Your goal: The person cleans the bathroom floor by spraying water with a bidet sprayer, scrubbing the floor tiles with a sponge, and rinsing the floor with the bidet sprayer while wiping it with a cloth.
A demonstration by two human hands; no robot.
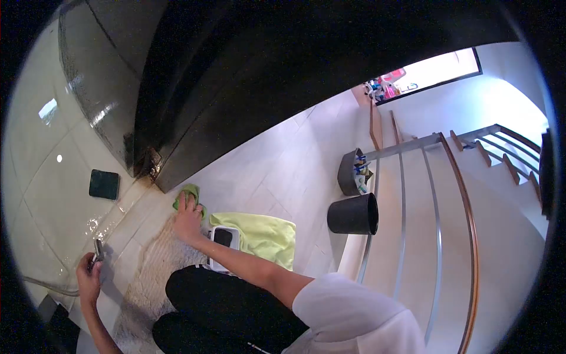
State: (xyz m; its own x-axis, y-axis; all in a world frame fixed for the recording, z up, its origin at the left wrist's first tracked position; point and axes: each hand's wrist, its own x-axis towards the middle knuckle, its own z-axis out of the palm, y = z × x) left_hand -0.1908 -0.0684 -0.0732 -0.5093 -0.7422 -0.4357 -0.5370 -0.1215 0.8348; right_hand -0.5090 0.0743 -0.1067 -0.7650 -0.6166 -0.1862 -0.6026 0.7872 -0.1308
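Observation:
My left hand (89, 282) is closed around a metal hand sprayer (98, 246), whose grey hose (50, 286) trails off to the left. The sprayer's head points toward wet, glinting floor tiles (44, 218). With its fingers pressed down, my right hand (188, 224) grips a green cloth (190, 193) on the floor beside the corner of a dark panel (177, 168). Under and beside that arm is a white tub (216, 259) with a dark pad (223, 237) in it. A lime-yellow towel (265, 239) lies spread next to the tub.
A dark green square (104, 184) sits on the wet tiles. Beneath my knees is a beige mat (156, 265). To the right stand a black bin (352, 214), a grey container (348, 172) of small items, and a railing (436, 194) by stairs. The dark panel looms overhead.

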